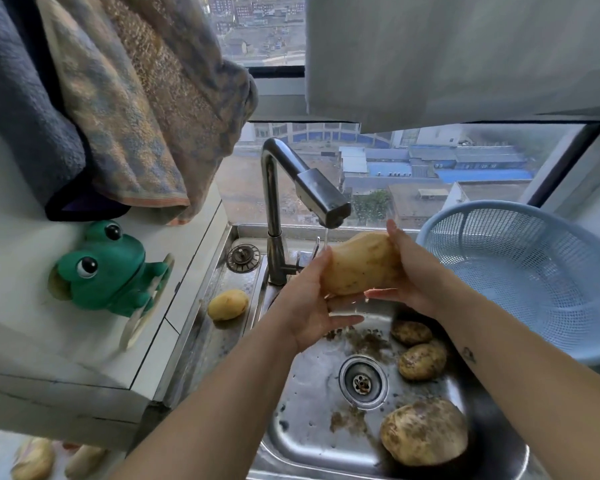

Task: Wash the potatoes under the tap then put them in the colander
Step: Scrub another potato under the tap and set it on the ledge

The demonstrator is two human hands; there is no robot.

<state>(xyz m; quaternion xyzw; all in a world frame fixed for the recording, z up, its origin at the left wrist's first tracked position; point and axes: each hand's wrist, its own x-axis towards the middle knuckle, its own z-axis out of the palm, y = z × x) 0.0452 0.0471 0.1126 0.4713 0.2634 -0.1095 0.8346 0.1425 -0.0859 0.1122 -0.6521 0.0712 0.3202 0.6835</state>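
Steel sink (309, 393): my left hand (305, 306) cradles open-fingered, right hand (416, 278) grips long pale potato (361, 268); wet, may slip into grit (368, 341) below.

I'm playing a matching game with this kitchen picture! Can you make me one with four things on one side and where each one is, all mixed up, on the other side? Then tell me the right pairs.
Things:
1. big potato
2. colander
3. frog
4. small yellow potato

Places:
A. on the white counter, left of the sink
B. on the sink's ledge, left of the tap
C. right of the sink, by the window
D. under the tap's water

Right pairs: 1-D, 2-C, 3-A, 4-B.
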